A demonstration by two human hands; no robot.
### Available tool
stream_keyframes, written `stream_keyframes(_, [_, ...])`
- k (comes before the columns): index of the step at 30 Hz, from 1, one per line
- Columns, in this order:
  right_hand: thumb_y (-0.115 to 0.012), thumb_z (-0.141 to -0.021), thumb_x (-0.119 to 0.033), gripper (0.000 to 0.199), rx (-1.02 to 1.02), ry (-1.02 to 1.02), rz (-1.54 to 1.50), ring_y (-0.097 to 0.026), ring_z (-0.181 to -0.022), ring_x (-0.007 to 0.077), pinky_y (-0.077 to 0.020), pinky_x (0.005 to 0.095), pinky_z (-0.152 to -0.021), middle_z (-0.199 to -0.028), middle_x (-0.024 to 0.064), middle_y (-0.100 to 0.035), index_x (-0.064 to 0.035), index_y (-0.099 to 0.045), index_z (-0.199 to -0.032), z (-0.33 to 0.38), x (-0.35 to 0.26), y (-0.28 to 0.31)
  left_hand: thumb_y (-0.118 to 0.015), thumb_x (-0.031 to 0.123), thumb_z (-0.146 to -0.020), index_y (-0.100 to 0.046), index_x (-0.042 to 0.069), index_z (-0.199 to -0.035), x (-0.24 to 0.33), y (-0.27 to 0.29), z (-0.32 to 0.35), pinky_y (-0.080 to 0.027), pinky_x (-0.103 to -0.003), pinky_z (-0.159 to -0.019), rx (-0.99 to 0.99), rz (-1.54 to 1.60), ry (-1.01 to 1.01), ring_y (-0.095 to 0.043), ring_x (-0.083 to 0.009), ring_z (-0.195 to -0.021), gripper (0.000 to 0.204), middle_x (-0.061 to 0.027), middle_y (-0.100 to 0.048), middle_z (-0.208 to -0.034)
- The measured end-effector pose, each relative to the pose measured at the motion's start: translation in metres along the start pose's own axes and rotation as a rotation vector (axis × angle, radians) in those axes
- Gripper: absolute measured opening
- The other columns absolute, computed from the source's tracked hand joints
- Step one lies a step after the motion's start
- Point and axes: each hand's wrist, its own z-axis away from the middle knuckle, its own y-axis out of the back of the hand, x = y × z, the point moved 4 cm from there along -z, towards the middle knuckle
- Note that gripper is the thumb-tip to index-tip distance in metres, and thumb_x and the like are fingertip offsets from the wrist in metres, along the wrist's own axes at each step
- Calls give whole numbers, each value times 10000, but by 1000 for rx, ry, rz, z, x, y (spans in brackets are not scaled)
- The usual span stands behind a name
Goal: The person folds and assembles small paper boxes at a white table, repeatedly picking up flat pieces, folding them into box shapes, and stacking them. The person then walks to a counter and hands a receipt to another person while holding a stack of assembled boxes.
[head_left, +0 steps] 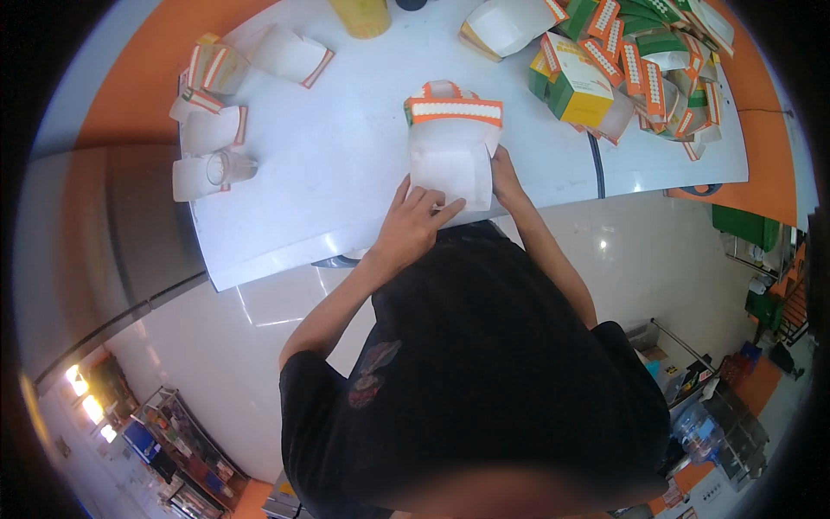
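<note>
A white cardboard carton (452, 147) with an orange dotted band along its top lies on the white table (337, 164) near its front edge. My left hand (415, 221) presses on the carton's lower left flap, fingers spread over it. My right hand (506, 177) grips the carton's lower right edge, partly hidden behind it.
A heap of flat and folded orange, green and yellow cartons (644, 60) fills the table's far right. Several folded white cartons (212, 112) and a clear glass (229, 167) lie at the left. A yellow cup (361, 16) stands at the back. Tiled floor (640, 251) lies below.
</note>
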Motion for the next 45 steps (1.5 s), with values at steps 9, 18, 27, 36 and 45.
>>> stream_keyframes(9, [-550, -1033, -279, 643, -114, -204, -539, -448, -1414, 264, -334, 413, -1188, -1539, 136, -478, -38, -327, -1586, 2, 4, 14, -603, -17, -814, -687, 137, -1222, -3, -16, -10, -431, -515, -1063, -144, -32, 46, -629, -305, -998, 444, -102, -613, -982])
stream_keyframes(18, [-839, -821, -422, 1155, -468, 190, 99, -386, -1452, 263, -323, 410, -1206, -1574, 148, -389, -47, -109, -1633, 16, -22, 2, -634, 150, -903, -712, 100, -1141, 2, -32, -3, -228, -643, -1189, -164, -22, 59, -651, -327, -1093, 256, -114, -668, -1011])
stream_keyframes(27, [-792, -889, -275, 957, -233, 148, 286, -432, -1418, 260, -341, 387, -1184, -1530, 168, -434, -14, -198, -1593, 22, -37, -23, -885, 582, -666, -441, 70, -1461, -72, -9, 47, -207, -549, -1234, 503, 597, 159, -440, -355, -1409, 1045, -203, -474, -1454])
stream_keyframes(36, [-673, -942, -156, 761, -239, 170, 571, -459, -1392, 278, -368, 415, -1158, -1491, 186, -463, 1, -246, -1551, 9, -7, -13, -959, 601, -366, 105, 130, -1615, -95, -44, -49, -379, -518, -1160, 358, 961, 311, -307, -365, -1455, 1707, -190, -110, -1646])
stream_keyframes(45, [-870, -789, -205, 1254, -299, 205, 235, -224, -1522, 274, -204, 415, -1245, -1634, 146, -260, -89, 44, -1639, 27, -42, -8, -564, 589, -972, -528, -16, -1394, -87, -54, -39, -452, -358, -1051, 489, 988, 413, -592, -210, -1203, 739, -118, -634, -1271])
